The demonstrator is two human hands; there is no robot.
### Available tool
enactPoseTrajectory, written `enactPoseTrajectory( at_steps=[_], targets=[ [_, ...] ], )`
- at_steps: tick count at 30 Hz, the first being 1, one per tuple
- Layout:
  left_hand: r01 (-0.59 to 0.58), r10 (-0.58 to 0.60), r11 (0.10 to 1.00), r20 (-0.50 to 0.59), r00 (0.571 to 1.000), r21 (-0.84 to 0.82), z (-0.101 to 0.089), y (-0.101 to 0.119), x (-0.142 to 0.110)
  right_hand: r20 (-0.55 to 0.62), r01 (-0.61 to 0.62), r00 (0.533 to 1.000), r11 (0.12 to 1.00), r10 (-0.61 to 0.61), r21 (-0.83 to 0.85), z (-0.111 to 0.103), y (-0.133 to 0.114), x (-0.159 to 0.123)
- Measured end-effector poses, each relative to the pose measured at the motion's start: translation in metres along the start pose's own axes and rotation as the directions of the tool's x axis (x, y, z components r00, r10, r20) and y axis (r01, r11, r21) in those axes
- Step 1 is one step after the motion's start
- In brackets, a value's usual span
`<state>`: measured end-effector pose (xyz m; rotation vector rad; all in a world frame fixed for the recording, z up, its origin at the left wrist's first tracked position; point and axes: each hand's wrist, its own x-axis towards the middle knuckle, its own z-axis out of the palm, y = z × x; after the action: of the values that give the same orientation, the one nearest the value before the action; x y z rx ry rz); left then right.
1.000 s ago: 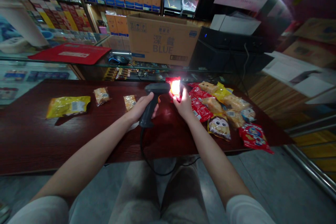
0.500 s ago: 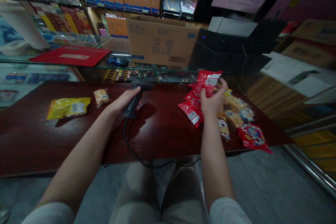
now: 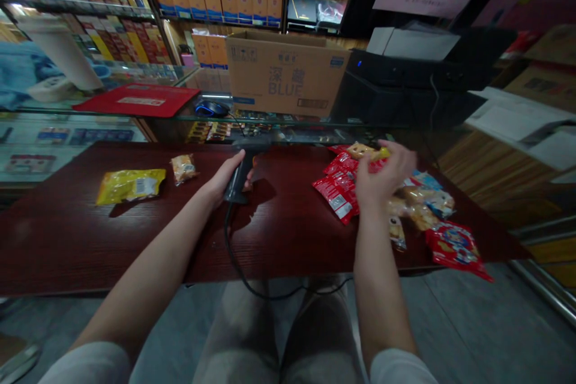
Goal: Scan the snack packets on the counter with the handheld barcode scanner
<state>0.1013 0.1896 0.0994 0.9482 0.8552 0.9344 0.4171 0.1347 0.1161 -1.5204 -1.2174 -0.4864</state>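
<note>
l hand (image 3: 229, 179) wrapped round the grip of a black handheld barcode scanner (image 3: 233, 193), fingers clamped on it, scanner held upright-ish just above the dark red wood surface (image 3: 279, 240), w/ its black cable (image 3: 227, 240) looping down past the surface edge twd the knees. r hand (image 3: 382, 177) over the r-side pile, fingers curled & a bit blurred at a small pastry pkt w/ a yellow edge (image 3: 366, 150); can't tell if they're clamped on it or just touching. red snack pkts (image 3: 337, 189) lie in a loose overlapping heap just l of r hand, clear pastry pkts (image 3: 423, 207) to its r, & a red-and-blue pkt (image 3: 455, 246) sits close to the surface edge. yellow bag (image 3: 130, 186) & small clear pkt (image 3: 183, 168) lie well apart on the l side. risks: pkts overlap, so a rushed grab could drag neighbours along or push the red-and-blue pkt off the edge. shiny film could slip from a light pinch. cable hangs loose, so a snag on the knees or arm could yank the scanner. crinkled film could also throw glare & spoil a barcode read.
</note>
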Motion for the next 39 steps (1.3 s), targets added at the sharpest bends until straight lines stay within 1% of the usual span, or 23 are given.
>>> enactPoseTrajectory(
  at_steps=[1,2,3,4,5,6,7,8,9,10,11,13,15,17,20,23,25,28,29,31,34,36,39],
  targets=[
    [-0.019,0.02,0.999,0.029,0.999,-0.033,0.005,-0.004,0.001,0.101,0.045,0.993,0.993,-0.056,0.109,0.008,-0.006,-0.006],
    [-0.031,0.035,0.998,0.064,0.997,-0.058,0.01,-0.007,0.002,0.221,0.064,0.969,0.977,-0.11,0.206,0.017,-0.012,-0.013],
    [-0.037,0.045,0.996,0.102,0.994,-0.078,0.015,-0.011,0.003,0.347,0.057,0.925,0.96,-0.154,0.273,0.026,-0.018,-0.022],
    [-0.044,0.058,0.994,0.141,0.988,-0.098,0.02,-0.015,0.003,0.478,0.029,0.859,0.95,-0.184,0.312,0.035,-0.023,-0.03],
    [-0.049,0.069,0.992,0.181,0.981,-0.116,0.024,-0.018,0.004,0.599,-0.019,0.778,0.945,-0.191,0.326,0.043,-0.028,-0.039],
    [-0.049,0.078,0.99,0.222,0.972,-0.131,0.028,-0.02,0.003,0.692,-0.065,0.697,0.944,-0.19,0.324,0.049,-0.033,-0.048],
    [-0.048,0.085,0.988,0.258,0.962,-0.145,0.031,-0.022,0.003,0.759,-0.088,0.62,0.944,-0.197,0.317,0.055,-0.037,-0.056],
    [-0.05,0.095,0.985,0.28,0.955,-0.163,0.032,-0.021,0.002,0.801,-0.083,0.56,0.949,-0.209,0.305,0.058,-0.042,-0.062],
    [-0.055,0.108,0.981,0.288,0.952,-0.184,0.032,-0.019,0.0,0.825,-0.054,0.519,0.955,-0.224,0.292,0.061,-0.046,-0.068],
    [-0.066,0.125,0.976,0.281,0.952,-0.208,0.031,-0.016,-0.001,0.837,-0.008,0.493,0.96,-0.239,0.279,0.062,-0.05,-0.072],
    [-0.086,0.146,0.969,0.258,0.955,-0.231,0.028,-0.012,-0.003,0.84,0.044,0.482,0.964,-0.251,0.263,0.062,-0.055,-0.075],
    [-0.146,0.197,0.954,0.18,0.964,-0.263,0.019,-0.001,-0.005,0.837,0.134,0.482,0.966,-0.259,0.222,0.061,-0.063,-0.08],
    [-0.204,0.238,0.941,0.101,0.966,-0.27,0.009,0.008,-0.006,0.835,0.177,0.493,0.968,-0.246,0.18,0.06,-0.069,-0.083],
    [-0.237,0.255,0.935,0.036,0.966,-0.264,0.001,0.012,-0.005,0.839,0.178,0.499,0.973,-0.219,0.148,0.06,-0.073,-0.085],
    [-0.23,0.237,0.946,0.002,0.971,-0.229,-0.005,0.012,-0.001,0.84,0.127,0.517,0.985,-0.166,0.117,0.063,-0.071,-0.084],
    [-0.194,0.2,0.96,0.008,0.98,-0.201,-0.006,0.008,0.003,0.808,0.046,0.574,0.99,-0.134,0.131,0.066,-0.059,-0.079],
    [-0.162,0.168,0.97,0.019,0.986,-0.182,-0.004,0.005,0.004,0.762,-0.024,0.633,0.981,-0.135,0.194,0.069,-0.047,-0.074],
    [-0.114,0.122,0.983,0.053,0.991,-0.141,0.001,-0.001,0.001,0.665,-0.115,0.736,0.944,-0.129,0.31,0.072,-0.033,-0.066],
    [-0.099,0.108,0.988,0.072,0.992,-0.121,0.003,-0.003,0.0,0.631,-0.13,0.766,0.933,-0.121,0.337,0.072,-0.03,-0.064],
    [-0.075,0.082,0.995,0.116,0.99,-0.062,0.009,-0.007,-0.004,0.575,-0.131,0.811,0.925,-0.107,0.358,0.072,-0.026,-0.059],
    [-0.084,0.075,0.995,0.159,0.984,0.048,0.02,-0.013,-0.009,0.514,-0.094,0.852,0.94,-0.094,0.328,0.069,-0.024,-0.054],
    [-0.107,0.089,0.99,0.167,0.982,0.097,0.027,-0.016,-0.012,0.493,-0.065,0.865,0.953,-0.094,0.296,0.067,-0.023,-0.052],
    [-0.12,0.098,0.985,0.172,0.98,0.12,0.035,-0.019,-0.017,0.477,-0.029,0.872,0.963,-0.107,0.268,0.064,-0.023,-0.051]
  ],
)
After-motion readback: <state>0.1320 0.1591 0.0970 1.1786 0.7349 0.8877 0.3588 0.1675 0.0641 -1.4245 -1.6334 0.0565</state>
